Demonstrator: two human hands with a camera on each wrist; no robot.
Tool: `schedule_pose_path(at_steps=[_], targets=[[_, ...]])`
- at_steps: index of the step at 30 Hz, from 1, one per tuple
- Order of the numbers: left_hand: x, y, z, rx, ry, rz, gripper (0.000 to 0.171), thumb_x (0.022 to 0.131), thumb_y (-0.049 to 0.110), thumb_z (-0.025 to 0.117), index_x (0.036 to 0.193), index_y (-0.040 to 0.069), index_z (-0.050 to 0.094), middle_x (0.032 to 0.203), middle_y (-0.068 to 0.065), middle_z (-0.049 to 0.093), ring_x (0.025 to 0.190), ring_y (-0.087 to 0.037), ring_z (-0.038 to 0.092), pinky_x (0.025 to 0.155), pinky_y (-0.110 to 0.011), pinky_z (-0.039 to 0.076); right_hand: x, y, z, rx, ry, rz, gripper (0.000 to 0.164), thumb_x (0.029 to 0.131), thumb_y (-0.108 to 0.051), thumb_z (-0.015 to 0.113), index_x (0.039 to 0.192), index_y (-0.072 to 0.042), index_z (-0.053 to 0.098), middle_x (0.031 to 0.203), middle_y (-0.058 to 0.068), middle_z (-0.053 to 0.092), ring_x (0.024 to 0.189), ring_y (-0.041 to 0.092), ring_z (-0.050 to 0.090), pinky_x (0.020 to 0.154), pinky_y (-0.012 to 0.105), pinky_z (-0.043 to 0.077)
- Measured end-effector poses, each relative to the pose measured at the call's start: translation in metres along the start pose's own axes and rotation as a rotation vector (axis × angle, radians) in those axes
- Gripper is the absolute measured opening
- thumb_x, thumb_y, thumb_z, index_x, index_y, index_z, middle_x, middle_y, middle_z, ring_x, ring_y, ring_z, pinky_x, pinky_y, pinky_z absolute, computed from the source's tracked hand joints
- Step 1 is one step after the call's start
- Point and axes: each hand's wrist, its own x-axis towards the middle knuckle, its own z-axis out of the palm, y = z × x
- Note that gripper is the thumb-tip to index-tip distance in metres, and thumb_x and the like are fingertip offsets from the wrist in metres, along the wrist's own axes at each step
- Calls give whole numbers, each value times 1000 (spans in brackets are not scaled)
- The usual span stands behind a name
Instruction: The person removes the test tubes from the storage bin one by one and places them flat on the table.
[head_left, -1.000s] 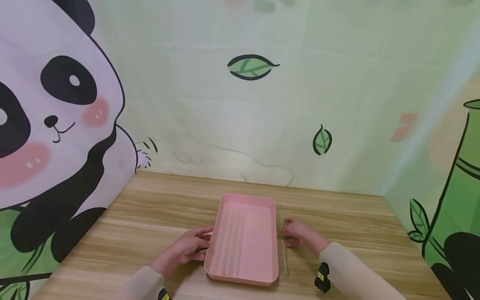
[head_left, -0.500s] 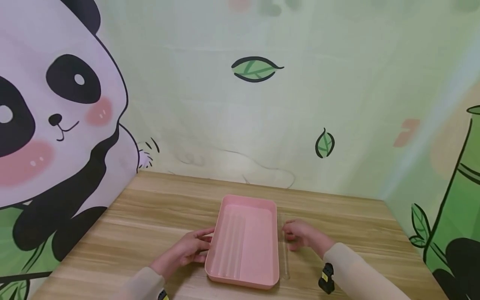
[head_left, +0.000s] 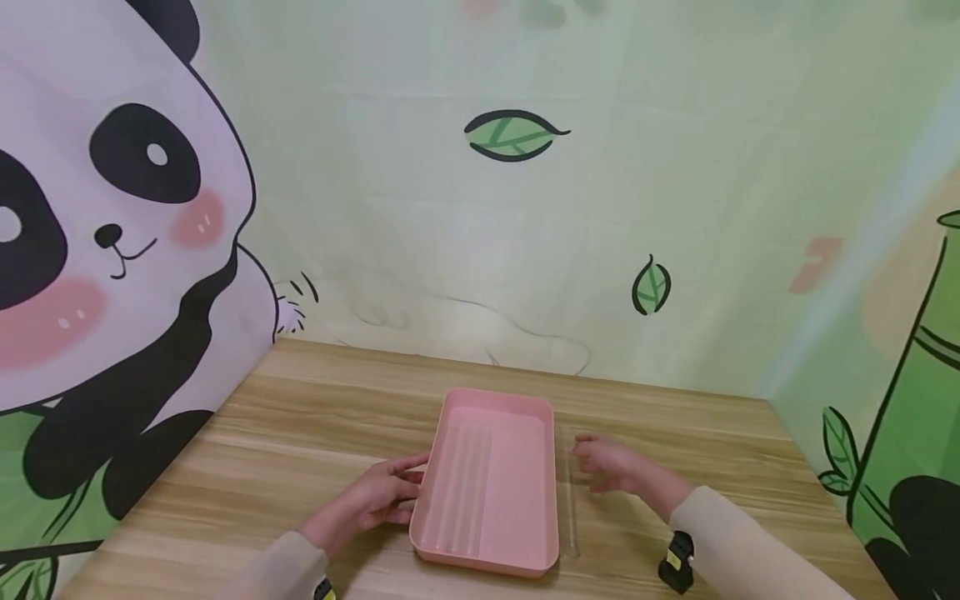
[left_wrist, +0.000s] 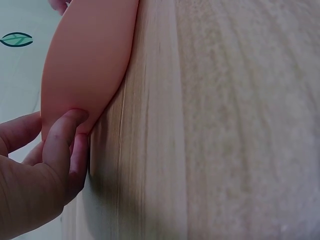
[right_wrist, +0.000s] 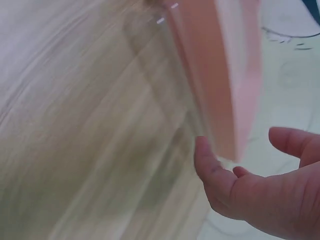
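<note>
A shallow pink tray (head_left: 522,492) lies on the wooden table. Several clear tube-like rods (head_left: 462,492) lie side by side lengthwise in its left half. My left hand (head_left: 378,496) rests against the tray's left wall; in the left wrist view, bent fingertips (left_wrist: 75,115) touch the pink side (left_wrist: 92,50). Along the tray's right side, on the table, lies a clear, long, thin piece (head_left: 572,508); whether it is one tube or more is hard to tell. My right hand (head_left: 611,465) is just right of it. In the right wrist view, that hand's thumb and fingers are spread apart, holding nothing.
The wooden tabletop (head_left: 337,408) reaches back to a green printed cloth wall (head_left: 390,208) with leaves and a panda. Bare wood shows on both sides of the tray. A black wrist device (head_left: 677,562) sits under the right sleeve.
My right hand has drawn a little to the right, its fingers spreading away from the clear piece. The left hand stays at the tray's side. The view has shifted slightly.
</note>
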Motion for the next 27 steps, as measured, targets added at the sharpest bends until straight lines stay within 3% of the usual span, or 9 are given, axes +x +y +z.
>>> schedule_pose_path(at_steps=[5, 13, 27], targets=[[-1, -1, 1, 4, 1, 1, 66, 95, -7, 56, 157, 0, 34, 149, -36, 45, 99, -13, 67, 78, -35, 64, -17, -17, 0, 69, 7, -40, 61, 106, -15, 40, 157, 10, 18, 160, 37, 22, 146, 54, 30, 114, 58, 45], [-1, -2, 1, 7, 1, -11, 67, 94, -7, 56, 157, 0, 33, 149, -36, 45, 98, -13, 67, 78, -34, 64, -40, -43, 3, 109, -52, -97, 60, 106, -15, 40, 157, 9, 20, 163, 34, 21, 146, 52, 31, 109, 52, 51], [3, 1, 2, 27, 35, -39, 65, 95, -8, 54, 156, 1, 36, 151, -34, 46, 100, -15, 66, 79, -37, 63, -47, -75, 19, 112, -195, -85, 62, 108, -21, 40, 160, 5, 19, 164, 31, 26, 148, 48, 33, 113, 60, 47]])
